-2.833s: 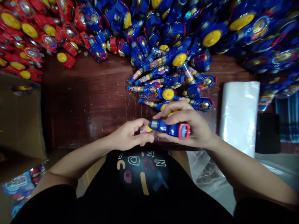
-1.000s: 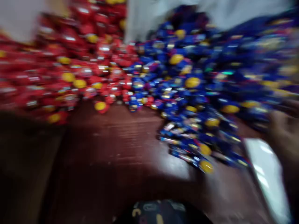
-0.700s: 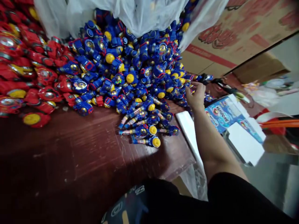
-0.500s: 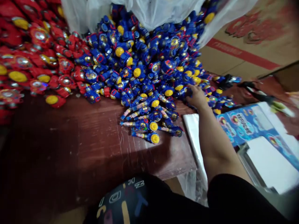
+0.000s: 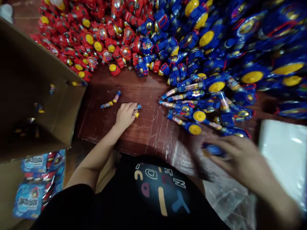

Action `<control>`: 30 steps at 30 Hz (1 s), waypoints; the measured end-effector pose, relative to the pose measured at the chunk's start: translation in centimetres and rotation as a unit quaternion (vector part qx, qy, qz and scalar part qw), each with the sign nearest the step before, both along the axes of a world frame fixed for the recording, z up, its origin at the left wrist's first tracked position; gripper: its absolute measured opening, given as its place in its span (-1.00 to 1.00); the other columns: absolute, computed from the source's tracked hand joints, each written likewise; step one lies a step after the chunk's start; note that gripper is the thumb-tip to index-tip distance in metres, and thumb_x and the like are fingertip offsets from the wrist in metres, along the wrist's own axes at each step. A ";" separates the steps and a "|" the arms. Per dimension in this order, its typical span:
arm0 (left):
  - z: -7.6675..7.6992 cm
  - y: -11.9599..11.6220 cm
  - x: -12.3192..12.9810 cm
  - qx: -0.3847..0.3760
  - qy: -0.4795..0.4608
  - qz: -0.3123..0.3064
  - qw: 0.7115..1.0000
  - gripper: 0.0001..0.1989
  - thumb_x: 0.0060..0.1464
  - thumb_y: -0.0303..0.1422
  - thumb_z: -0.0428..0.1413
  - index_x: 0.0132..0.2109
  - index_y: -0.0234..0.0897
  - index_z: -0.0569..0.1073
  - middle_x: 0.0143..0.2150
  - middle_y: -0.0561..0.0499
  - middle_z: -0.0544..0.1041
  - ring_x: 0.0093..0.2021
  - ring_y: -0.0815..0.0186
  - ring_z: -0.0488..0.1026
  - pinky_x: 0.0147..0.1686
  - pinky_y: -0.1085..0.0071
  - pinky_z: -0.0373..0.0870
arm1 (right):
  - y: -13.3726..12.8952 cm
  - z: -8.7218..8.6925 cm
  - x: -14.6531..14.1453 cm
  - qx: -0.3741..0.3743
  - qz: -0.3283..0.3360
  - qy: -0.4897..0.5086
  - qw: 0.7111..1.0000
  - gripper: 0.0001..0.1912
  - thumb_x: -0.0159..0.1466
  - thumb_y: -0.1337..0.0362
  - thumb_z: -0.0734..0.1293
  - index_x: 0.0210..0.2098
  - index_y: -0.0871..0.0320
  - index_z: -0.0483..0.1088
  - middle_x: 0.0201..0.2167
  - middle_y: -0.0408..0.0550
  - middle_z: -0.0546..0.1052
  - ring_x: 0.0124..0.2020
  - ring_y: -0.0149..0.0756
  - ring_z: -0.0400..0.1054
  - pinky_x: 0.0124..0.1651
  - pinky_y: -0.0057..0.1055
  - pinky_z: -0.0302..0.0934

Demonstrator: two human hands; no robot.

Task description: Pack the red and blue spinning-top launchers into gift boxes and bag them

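Note:
My left hand (image 5: 125,115) rests low over the table, its fingers closed around small tubes (image 5: 137,107) with blue and yellow ends that poke out past the fingertips. Two more such tubes, a blue-and-yellow tube (image 5: 106,104) and a darker tube (image 5: 117,96), lie just beyond it. Smeared by motion, my right hand (image 5: 236,155) grips a blue toy (image 5: 214,149) near the table's front edge. Left of and beyond that hand, several blue toys with clear filled tubes (image 5: 184,108) lie fanned out, tube ends pointing mostly left.
Behind are heaps of red toys (image 5: 100,32) and blue toys (image 5: 192,41). An open cardboard box (image 5: 72,111) stands at the left, with small tubes inside. Printed blue packets (image 5: 30,201) sit below it. White plastic bags (image 5: 283,153) lie at the right.
The view has swung left, bringing the box and my left hand into sight. My right hand has come back from the blue heap towards me, now with a blue toy in it.

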State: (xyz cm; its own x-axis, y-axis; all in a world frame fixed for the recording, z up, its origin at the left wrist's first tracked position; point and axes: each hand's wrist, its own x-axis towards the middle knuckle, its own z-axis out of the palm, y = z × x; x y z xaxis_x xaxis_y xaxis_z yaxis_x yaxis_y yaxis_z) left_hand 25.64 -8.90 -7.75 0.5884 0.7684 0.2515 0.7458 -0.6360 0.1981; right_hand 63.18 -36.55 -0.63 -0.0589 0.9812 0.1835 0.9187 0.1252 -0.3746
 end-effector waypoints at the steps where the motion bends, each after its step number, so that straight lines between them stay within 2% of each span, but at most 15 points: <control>1: 0.0 -0.3 1.3 -0.001 -0.003 -0.031 1.000 -0.58 0.45 -0.25 0.06 0.33 -0.28 0.51 0.30 -0.21 0.56 0.24 0.01 0.46 0.26 0.08 0.36 | 0.2 -0.9 -2.4 -0.015 0.016 -0.025 0.999 -0.74 0.44 0.03 0.38 0.04 -0.04 0.55 -0.02 0.14 0.60 -0.03 0.15 0.50 -0.05 0.12 0.48; 4: 0.7 -1.3 3.5 0.044 -0.061 -0.068 0.995 -0.56 0.43 -0.09 0.13 0.29 -0.20 0.52 0.37 -0.22 0.50 0.34 -0.09 0.38 0.32 -0.07 0.25 | 1.4 -3.5 -7.1 -0.018 0.022 -0.016 0.999 -0.62 0.47 0.03 0.36 0.16 0.10 0.47 0.02 0.20 0.56 0.04 0.14 0.50 -0.01 0.07 0.56; 6: 1.6 -2.3 3.6 0.066 -0.131 -0.056 0.988 -0.64 0.40 -0.02 0.15 0.08 -0.18 0.56 0.19 -0.20 0.60 0.22 -0.06 0.44 0.29 -0.10 0.24 | 1.5 -4.7 -8.1 -0.011 0.032 0.019 0.999 -0.44 0.48 0.04 0.35 0.35 0.19 0.29 0.14 0.28 0.52 0.14 0.16 0.48 0.14 0.13 0.53; 8: 2.6 -3.9 3.0 0.016 -0.182 -0.045 0.982 -0.64 0.38 0.02 0.17 -0.06 -0.21 0.47 -0.07 -0.14 0.61 -0.02 0.06 0.51 0.13 0.03 0.38 | 1.1 -5.1 -8.0 -0.013 0.059 0.045 0.997 -0.37 0.50 0.12 0.32 0.44 0.24 0.13 0.21 0.33 0.49 0.21 0.16 0.47 0.21 0.15 0.49; 10: 3.5 -5.8 2.1 -0.091 -0.183 -0.064 0.977 -0.63 0.36 -0.01 0.15 -0.02 -0.24 0.36 -0.14 -0.10 0.55 -0.17 0.16 0.51 -0.06 0.17 0.44 | 0.8 -4.6 -7.7 -0.002 0.054 0.074 0.996 -0.43 0.52 0.15 0.30 0.41 0.23 0.14 0.14 0.30 0.54 0.13 0.10 0.54 0.12 0.07 0.55; 12: 4.2 -7.5 1.2 -0.202 -0.150 -0.107 0.962 -0.63 0.38 -0.06 0.10 0.05 -0.27 0.30 -0.10 -0.12 0.54 -0.18 0.20 0.52 -0.13 0.24 0.45 | 1.2 -3.5 -7.7 0.022 0.026 0.102 0.994 -0.49 0.50 0.09 0.35 0.33 0.19 0.24 0.06 0.22 0.60 0.02 0.01 0.60 0.03 -0.05 0.59; 15: 4.7 -8.8 0.7 -0.326 -0.120 -0.177 0.921 -0.69 0.45 -0.10 0.05 0.05 -0.27 0.35 -0.08 -0.10 0.58 -0.16 0.22 0.56 -0.10 0.27 0.47 | 3.6 -1.6 -8.5 0.062 0.058 0.115 0.990 -0.53 0.46 0.08 0.43 0.26 0.12 0.36 0.09 0.11 0.63 0.07 -0.08 0.60 0.15 -0.13 0.55; 17: 4.8 -9.0 0.8 -0.371 -0.132 -0.204 0.896 -0.67 0.46 -0.09 0.08 0.10 -0.26 0.42 -0.04 -0.08 0.62 -0.12 0.23 0.58 -0.06 0.28 0.49 | 5.5 -0.7 -9.4 0.068 0.111 0.090 0.987 -0.56 0.48 0.08 0.41 0.28 0.08 0.41 0.13 0.04 0.64 0.11 -0.11 0.58 0.18 -0.15 0.52; 20: 4.9 -9.0 1.1 -0.384 -0.167 -0.243 0.875 -0.66 0.47 -0.13 0.12 0.20 -0.24 0.49 0.08 -0.11 0.65 -0.01 0.22 0.62 0.05 0.27 0.51 | 7.3 -0.1 -10.5 0.034 0.149 0.045 0.987 -0.58 0.50 0.00 0.36 0.21 0.08 0.48 0.06 0.01 0.68 0.03 -0.08 0.58 0.03 -0.14 0.54; 22: 5.2 -9.0 1.3 -0.369 -0.182 -0.266 0.872 -0.68 0.48 -0.19 0.12 0.21 -0.26 0.51 0.09 -0.13 0.66 0.02 0.22 0.62 0.06 0.27 0.52 | 7.6 0.0 -11.0 0.012 0.159 0.035 0.987 -0.64 0.50 -0.02 0.34 0.08 0.10 0.53 0.01 0.03 0.69 -0.01 -0.05 0.57 -0.04 -0.12 0.52; 24: 5.6 -9.1 1.4 -0.324 -0.174 -0.289 0.884 -0.70 0.50 -0.22 0.10 0.20 -0.29 0.51 0.02 -0.12 0.66 -0.03 0.23 0.62 -0.01 0.30 0.53 | 7.6 0.2 -11.2 -0.008 0.157 0.052 0.986 -0.69 0.50 0.00 0.33 -0.04 0.10 0.53 -0.03 0.06 0.70 -0.02 -0.03 0.57 -0.06 -0.12 0.49; 27: 6.3 -8.9 1.6 -0.165 -0.141 -0.337 0.916 -0.70 0.51 -0.24 0.07 0.21 -0.31 0.49 -0.14 -0.09 0.61 -0.16 0.22 0.55 -0.13 0.28 0.49 | 7.7 0.8 -11.2 -0.086 0.095 0.167 0.978 -0.63 0.42 -0.09 0.40 -0.09 0.10 0.50 -0.10 0.07 0.69 -0.10 -0.06 0.57 -0.11 -0.16 0.45; 28: 6.5 -8.8 1.7 -0.099 -0.127 -0.360 0.919 -0.70 0.51 -0.27 0.07 0.23 -0.31 0.48 -0.19 -0.07 0.59 -0.20 0.22 0.52 -0.17 0.27 0.46 | 7.9 1.2 -11.2 -0.150 0.071 0.238 0.957 -0.57 0.37 -0.15 0.43 -0.11 0.10 0.49 -0.15 0.05 0.68 -0.16 -0.11 0.57 -0.16 -0.21 0.43; 29: 6.6 -8.6 1.8 -0.035 -0.113 -0.387 0.915 -0.70 0.49 -0.31 0.09 0.25 -0.29 0.47 -0.23 -0.04 0.58 -0.25 0.23 0.48 -0.19 0.26 0.42 | 8.0 1.5 -11.2 -0.238 0.054 0.320 0.915 -0.51 0.31 -0.20 0.46 -0.14 0.10 0.48 -0.20 0.02 0.68 -0.23 -0.17 0.56 -0.24 -0.27 0.41; 30: 6.6 -8.3 1.8 0.025 -0.101 -0.415 0.904 -0.70 0.47 -0.36 0.11 0.26 -0.26 0.47 -0.24 -0.02 0.59 -0.28 0.24 0.45 -0.20 0.25 0.39 | 8.3 1.8 -11.2 -0.339 0.045 0.403 0.849 -0.46 0.25 -0.25 0.49 -0.17 0.10 0.46 -0.23 -0.01 0.68 -0.30 -0.22 0.55 -0.33 -0.34 0.36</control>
